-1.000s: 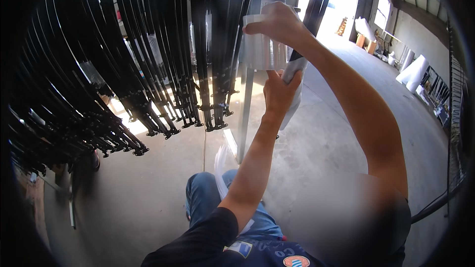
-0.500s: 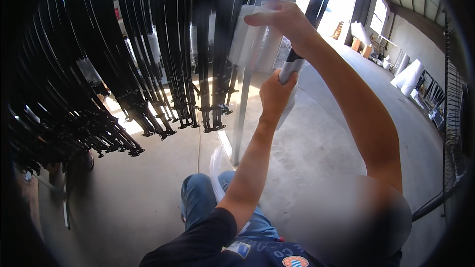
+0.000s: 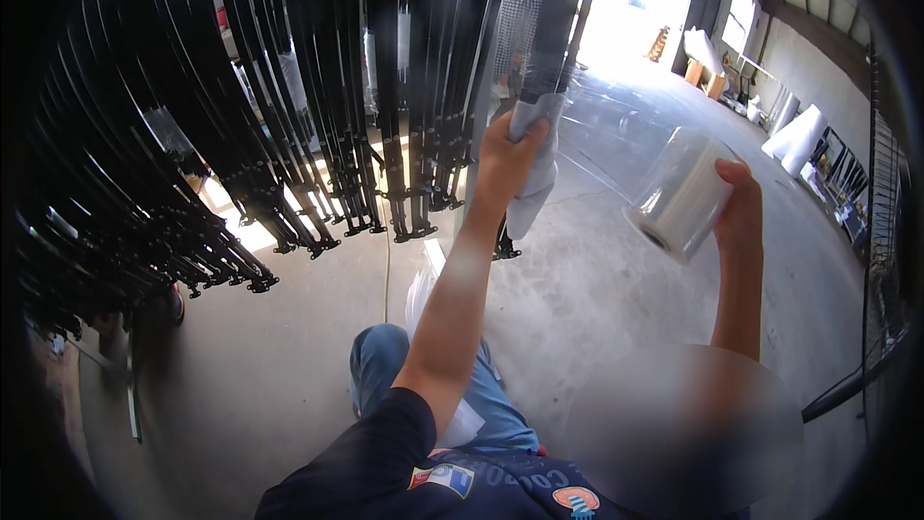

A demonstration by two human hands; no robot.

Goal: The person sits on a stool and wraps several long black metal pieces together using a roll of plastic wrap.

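My left hand (image 3: 510,162) is closed around a pale grey foam-like sheet (image 3: 539,173), which lies against an upright black metal bar (image 3: 551,39). Out to the right, my right hand (image 3: 739,200) grips a roll of clear stretch film (image 3: 681,195) from its far right side. The roll tilts, and its hollow core shows at the lower end. A thin clear strip of film (image 3: 602,159) runs from the roll toward the bar. Shiny film also covers the bar above my left hand.
Several black metal bars (image 3: 241,106) hang in a dense row at left, brackets at their lower ends. Behind the wrapped bar stands another person (image 3: 520,14). White rolls (image 3: 799,140) stand along the right wall. A clear plastic bundle (image 3: 420,294) is beside my knees.
My right hand has swung the film roll from left of the bar, round to the right and lower, drawing film out. My left hand has shifted slightly left and up with the sheet.
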